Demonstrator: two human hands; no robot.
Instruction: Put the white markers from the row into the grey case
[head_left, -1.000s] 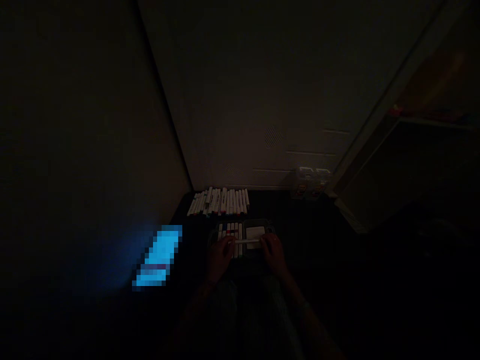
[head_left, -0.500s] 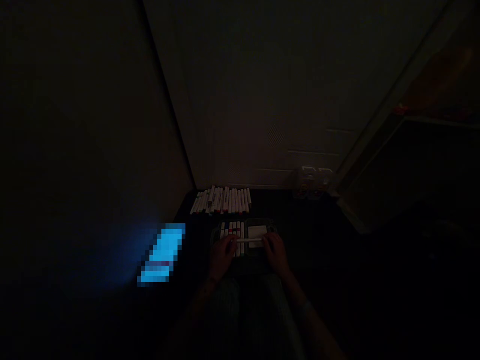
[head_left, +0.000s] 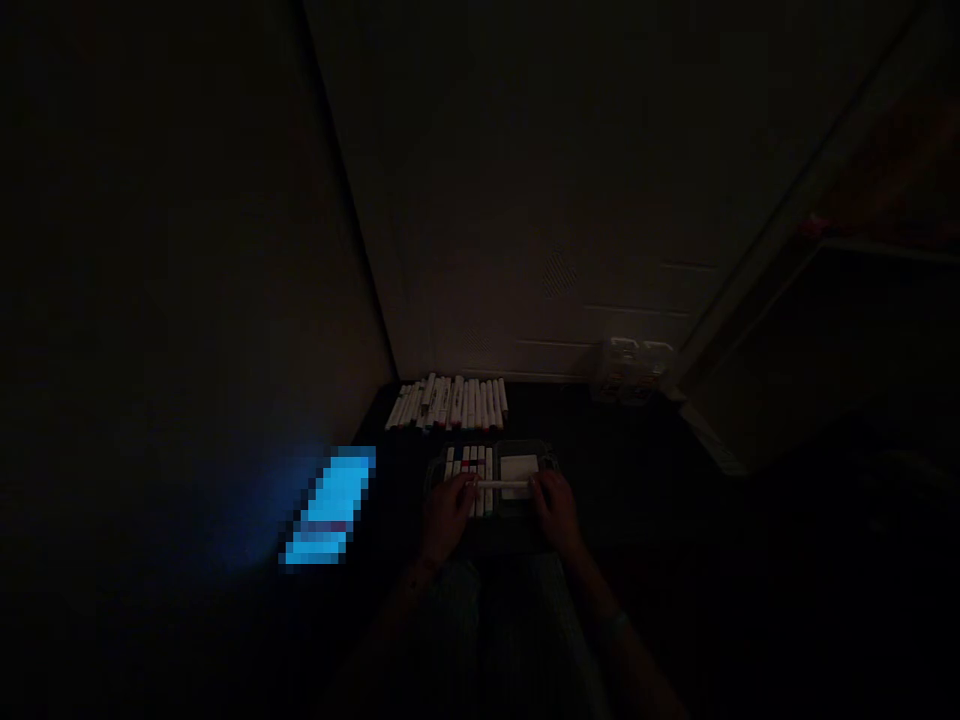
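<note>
A white marker [head_left: 504, 484] lies level between my two hands, over an open clear plastic case [head_left: 550, 458]. My left hand [head_left: 450, 510] is closed on its left end, and my right hand [head_left: 556, 505] pinches the right end. Beneath it, several white markers [head_left: 469, 458] with coloured bands stand side by side in the case's left half. The right half holds a pale, square, flat piece [head_left: 519, 467] that I cannot identify in the dark. My left hand hides part of the marker row.
Behind the case, a row of several white markers [head_left: 450, 402] lies on the dark table [head_left: 555, 412]. Clear cases with handles [head_left: 636, 370] stand at the back right against the wall [head_left: 480, 250]. A glowing blue, pixelated screen [head_left: 330, 508] is at the left. The scene is very dim.
The view has shifted slightly, so everything sits a little further right. Both hands keep hold of the marker in nearly the same pose.
</note>
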